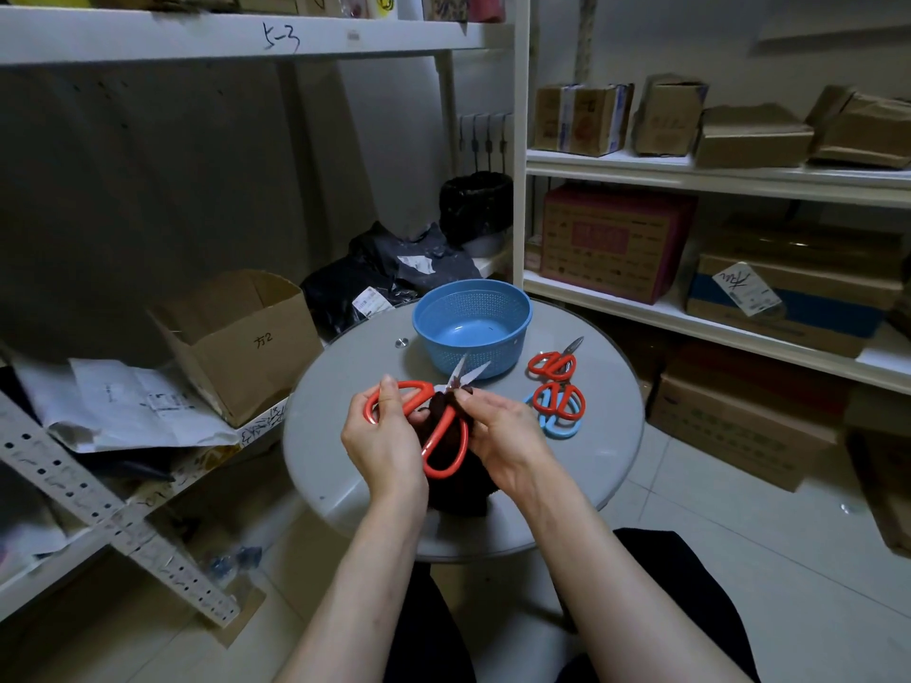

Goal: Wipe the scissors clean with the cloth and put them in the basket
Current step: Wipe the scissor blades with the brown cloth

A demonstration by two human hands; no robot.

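Red scissors [438, 436]: left hand [384, 436] grips a handle, right hand [503, 431] pinches cloth [458, 495].

My feed is dim and cool-toned, with soft light and no hard shadows. The desk [335, 436] shows a faint sheen. The held scissors [416, 389] at centre look crisp. Toward the edges the shelves [197, 39] bow from wide-angle distortion and turn soft.
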